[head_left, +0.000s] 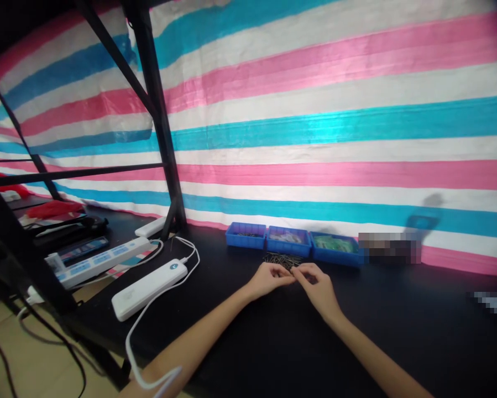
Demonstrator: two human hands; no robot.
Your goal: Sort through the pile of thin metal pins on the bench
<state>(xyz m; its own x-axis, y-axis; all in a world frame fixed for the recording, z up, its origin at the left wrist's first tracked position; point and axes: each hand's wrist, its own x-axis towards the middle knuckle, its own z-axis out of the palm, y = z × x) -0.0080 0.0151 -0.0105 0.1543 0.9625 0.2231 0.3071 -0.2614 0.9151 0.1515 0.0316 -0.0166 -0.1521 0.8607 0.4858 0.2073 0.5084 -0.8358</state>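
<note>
Both hands pinch together over a tiny piece, too small to identify: left hand (pixel 268 277) and right hand (pixel 317 284) meet fingertip to fingertip, just in front of the pin pile (pixel 282 258). Three blue bins (pixel 292 240) sit right behind, against the striped tarp (pixel 314 127). Black table (pixel 397 331) lies open to my right. Power bank (pixel 148 287), cable and strips crowd the left by the frame post (pixel 159 121).
</note>
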